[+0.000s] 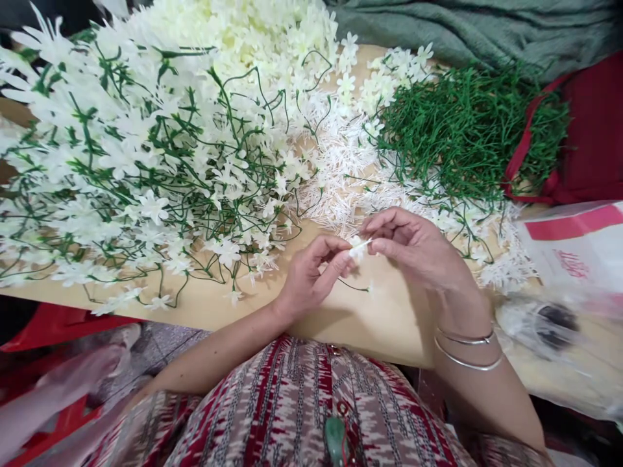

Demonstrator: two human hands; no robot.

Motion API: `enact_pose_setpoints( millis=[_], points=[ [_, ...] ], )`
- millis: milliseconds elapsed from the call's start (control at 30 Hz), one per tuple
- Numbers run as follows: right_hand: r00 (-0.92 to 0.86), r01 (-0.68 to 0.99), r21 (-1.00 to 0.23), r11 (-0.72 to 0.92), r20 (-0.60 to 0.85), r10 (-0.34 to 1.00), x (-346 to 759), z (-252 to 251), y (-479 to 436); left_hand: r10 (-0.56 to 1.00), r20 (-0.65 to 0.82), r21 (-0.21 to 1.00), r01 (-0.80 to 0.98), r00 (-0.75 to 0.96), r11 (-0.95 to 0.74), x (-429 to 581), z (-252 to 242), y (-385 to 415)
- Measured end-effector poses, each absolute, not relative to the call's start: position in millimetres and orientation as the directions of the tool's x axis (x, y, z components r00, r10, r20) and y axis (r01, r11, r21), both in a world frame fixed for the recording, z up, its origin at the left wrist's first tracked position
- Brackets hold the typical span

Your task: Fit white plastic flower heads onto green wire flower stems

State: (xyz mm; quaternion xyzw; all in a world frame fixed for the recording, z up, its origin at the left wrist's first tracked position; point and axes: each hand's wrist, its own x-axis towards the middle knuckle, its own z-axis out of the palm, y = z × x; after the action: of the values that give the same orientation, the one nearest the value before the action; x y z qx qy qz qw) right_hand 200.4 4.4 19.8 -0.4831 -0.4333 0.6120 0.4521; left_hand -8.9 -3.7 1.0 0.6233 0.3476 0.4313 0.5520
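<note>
A small white artificial flower (359, 249) is between my two hands, above the table. My left hand (316, 272) is closed, pinching the flower with thumb and index finger. At the flower's right side, my right hand (416, 250) is closed too, its thumb and index fingertips at a thin pale stamen (365, 244) that crosses the petals. Just below the hands, a thin green stem (353, 286) shows, with a blurred white bloom at its end. Beyond my fingers lies a spread of loose white stamens (335, 188).
A large heap of white flowers on green stems (146, 168) covers the left side. Pale loose petals (253, 32) lie behind it. A pile of green stems (467, 130) sits back right, beside a red bag (594, 130). Plastic bags (574, 253) lie at the right edge.
</note>
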Motion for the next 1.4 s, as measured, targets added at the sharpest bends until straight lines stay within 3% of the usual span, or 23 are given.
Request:
enact_pose_setpoints(
  millis=[133, 200, 267, 333, 433, 500, 567, 700, 833, 1000, 1167, 1400],
  points=[
    [0.099, -0.007, -0.999, -0.041, -0.041, 0.994, 212, 23, 7, 0.892, 0.45, 0.872, 0.19, 0.044, -0.45, -21, 18, 3],
    [0.159, 0.077, -0.997, 0.014, 0.026, 0.987, 213, 23, 7, 0.772, 0.62, 0.771, 0.286, -0.138, -0.569, -26, 27, 9],
    [0.169, 0.148, -0.988, 0.03, 0.056, 0.984, 212, 23, 7, 0.663, 0.698, 0.709, 0.39, -0.27, -0.588, -28, 33, 13],
    [0.158, 0.24, -0.97, 0.044, 0.084, 0.984, 209, 21, 5, 0.565, 0.773, 0.629, 0.46, -0.287, -0.627, -27, 32, 13],
    [0.055, 0.429, -0.896, 0.119, 0.157, 0.986, 203, 17, 3, 0.5, 0.863, 0.478, 0.442, -0.076, -0.759, -25, 25, 4],
    [-0.042, 0.542, -0.822, 0.174, 0.181, 0.983, 200, 13, 3, 0.546, 0.821, 0.462, 0.369, 0.165, -0.806, -22, 20, -5],
    [-0.097, 0.632, -0.748, 0.203, 0.184, 0.978, 198, 10, 4, 0.598, 0.714, 0.52, 0.298, 0.364, -0.801, -19, 16, -12],
    [-0.059, 0.737, -0.652, 0.176, 0.198, 0.979, 201, 5, 6, 0.666, 0.5, 0.661, 0.254, 0.553, -0.706, -12, 11, -13],
    [0.158, 0.754, -0.655, 0.045, 0.248, 0.956, 211, 5, 8, 0.749, 0.374, 0.77, 0.266, 0.547, -0.58, -8, 9, -7],
    [0.313, 0.707, -0.707, -0.001, 0.312, 0.897, 215, 9, 8, 0.814, 0.361, 0.826, 0.249, 0.455, -0.505, -1, 14, 9],
    [0.383, 0.648, -0.762, 0.008, 0.335, 0.861, 209, 14, 8, 0.856, 0.359, 0.824, 0.305, 0.371, -0.478, 21, 9, 50],
    [0.406, 0.598, -0.801, 0.037, 0.342, 0.847, 209, 7, 11, 0.812, 0.39, 0.719, 0.408, 0.433, -0.563, 38, 2, 87]
  ],
)
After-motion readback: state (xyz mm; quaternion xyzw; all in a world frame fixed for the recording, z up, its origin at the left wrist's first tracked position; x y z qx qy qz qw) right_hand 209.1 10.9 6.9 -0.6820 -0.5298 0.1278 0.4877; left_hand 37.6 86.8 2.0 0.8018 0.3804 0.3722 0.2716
